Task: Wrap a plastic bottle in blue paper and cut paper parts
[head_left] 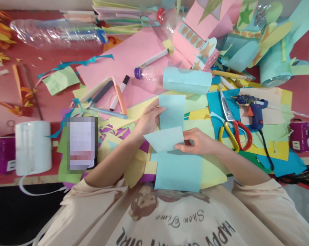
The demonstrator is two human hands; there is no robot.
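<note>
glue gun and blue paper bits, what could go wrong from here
If the glue gun is hot, it could drip on or scorch the pale sheet beneath it. Its black cord lies near the right arm, which might snag it and drag the gun. The light blue pieces in the left hand and right hand nearly match the blue sheet below, so they could get mixed up.

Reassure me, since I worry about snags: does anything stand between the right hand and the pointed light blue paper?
Nothing visible does: the right hand pinches the pointed light blue paper directly at its edge.
</note>
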